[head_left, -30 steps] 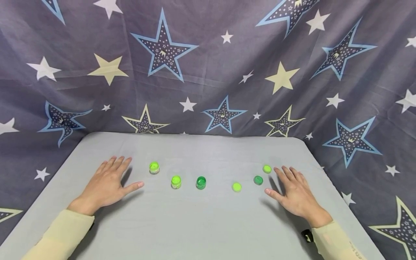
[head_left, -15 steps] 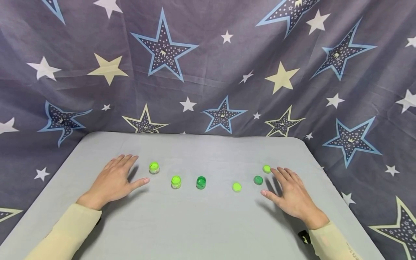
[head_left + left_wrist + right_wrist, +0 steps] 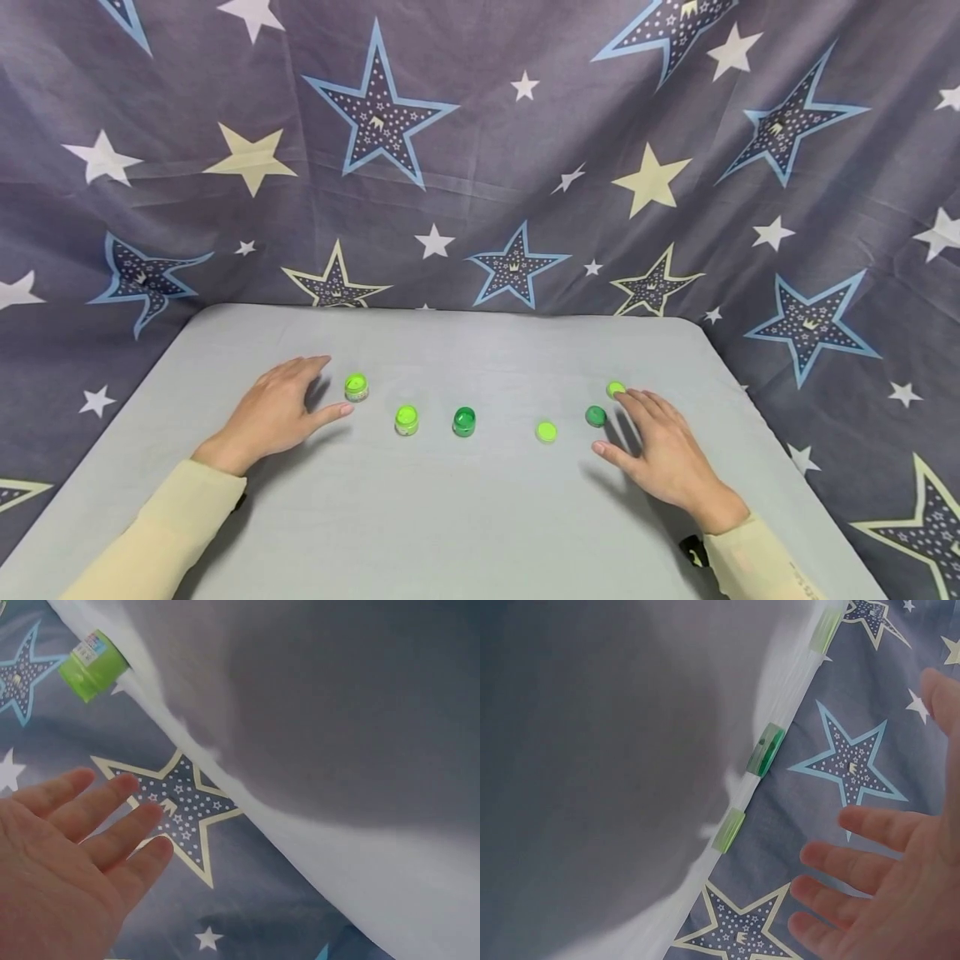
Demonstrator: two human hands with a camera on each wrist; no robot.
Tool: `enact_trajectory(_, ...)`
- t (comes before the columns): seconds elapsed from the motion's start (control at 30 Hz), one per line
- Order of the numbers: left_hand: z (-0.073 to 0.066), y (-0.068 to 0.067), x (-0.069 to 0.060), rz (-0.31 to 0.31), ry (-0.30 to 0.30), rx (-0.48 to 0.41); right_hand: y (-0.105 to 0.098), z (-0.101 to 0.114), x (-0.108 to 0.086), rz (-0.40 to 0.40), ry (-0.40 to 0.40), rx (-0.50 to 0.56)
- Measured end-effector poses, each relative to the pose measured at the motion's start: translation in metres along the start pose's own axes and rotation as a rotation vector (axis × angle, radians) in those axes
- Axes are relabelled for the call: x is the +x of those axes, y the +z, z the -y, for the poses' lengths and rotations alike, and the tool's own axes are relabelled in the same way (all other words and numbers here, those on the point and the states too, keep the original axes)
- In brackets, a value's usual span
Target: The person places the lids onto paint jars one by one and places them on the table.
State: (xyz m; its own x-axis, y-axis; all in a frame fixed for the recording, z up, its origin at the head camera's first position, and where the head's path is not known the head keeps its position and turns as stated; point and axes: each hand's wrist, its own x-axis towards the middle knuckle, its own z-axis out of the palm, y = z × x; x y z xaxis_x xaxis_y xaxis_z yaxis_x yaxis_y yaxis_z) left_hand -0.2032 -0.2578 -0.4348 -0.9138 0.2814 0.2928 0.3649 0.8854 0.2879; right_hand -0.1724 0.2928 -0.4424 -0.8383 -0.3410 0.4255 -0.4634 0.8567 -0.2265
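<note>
My left hand (image 3: 272, 414) hovers over the left of the table, fingers extended and thumb apart, holding nothing. Just right of its fingertips stands a small lidless light green jar (image 3: 356, 387), whose label shows in the left wrist view on the jar (image 3: 94, 664). A second light green jar (image 3: 407, 421) and a dark green jar (image 3: 464, 422) stand further right, mouths up. My right hand (image 3: 663, 454) is held above the table with relaxed, spread fingers, also holding nothing. Its fingertips partly cover a light green lid (image 3: 615, 388); whether they touch cannot be told. Beside it lies a dark green lid (image 3: 596, 416).
Another light green lid (image 3: 547, 432) lies between the jars and the right hand. Everything sits on a pale grey table (image 3: 480, 517). A star-printed cloth (image 3: 480, 150) hangs behind the table and along its sides.
My left hand has moved right, closer to the nearest light green jar. My right hand has drifted left, over the edge of the far light green lid. Jars and lids stay in place.
</note>
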Motion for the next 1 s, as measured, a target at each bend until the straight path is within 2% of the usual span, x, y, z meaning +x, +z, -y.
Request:
enact_trajectory(0.23, -0.003, 0.004, 0.006, 0.025, -0.02, -0.03, 0.0, 0.005, 0.002, -0.007, -0.003, 0.014)
enact_trajectory(0.53, -0.003, 0.011, 0.015, 0.049, -0.083, -0.173, 0.002, 0.012, 0.003, -0.017, -0.009, 0.023)
enact_trajectory(0.73, -0.002, 0.014, 0.02, 0.053, -0.093, -0.2, 0.004, 0.017, 0.005, 0.003, -0.013, 0.039)
enact_trajectory(1.0, -0.005, 0.018, 0.028, 0.111, -0.137, -0.275, 0.005, 0.022, 0.007, 0.014, -0.011, 0.045)
